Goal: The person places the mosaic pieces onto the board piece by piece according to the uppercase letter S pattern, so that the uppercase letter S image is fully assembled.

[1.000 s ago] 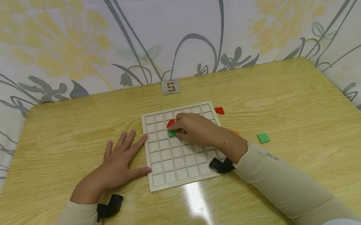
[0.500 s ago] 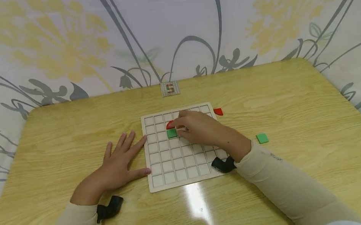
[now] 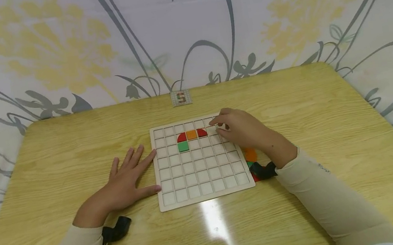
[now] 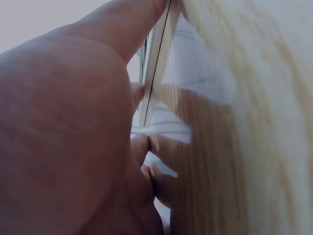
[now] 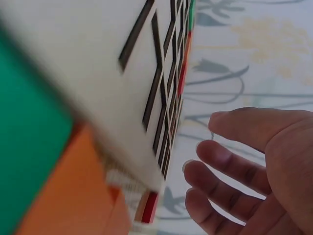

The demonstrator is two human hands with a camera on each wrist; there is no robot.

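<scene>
A pale wooden grid board point(image 3: 207, 199) lies on the table. In its upper part, a red quarter-round tile point(image 3: 181, 137), an orange square tile point(image 3: 191, 134) and another red tile point(image 3: 201, 132) with a curved edge sit in a row of cells. A green square tile point(image 3: 183, 146) lies just below the left red one. My left hand point(image 3: 126, 184) rests spread on the table, thumb and index fingertip at the board's left edge. Above the board's upper right corner is my right hand point(image 3: 242, 126), its fingers loosely bent with nothing between them in the right wrist view.
By the board's right edge lie an orange tile point(image 3: 250, 154), a green tile point(image 3: 250, 164) and a red tile point(image 3: 256, 178), partly hidden by the wrist camera point(image 3: 262, 170). A small pattern card point(image 3: 181, 98) lies at the table's back edge, before a flowered cloth point(image 3: 145, 29).
My right hand has lifted away from the coloured tiles and moved right, uncovering the orange square and second red tile. Its arm now hides the green tile at right. The left hand stays put.
</scene>
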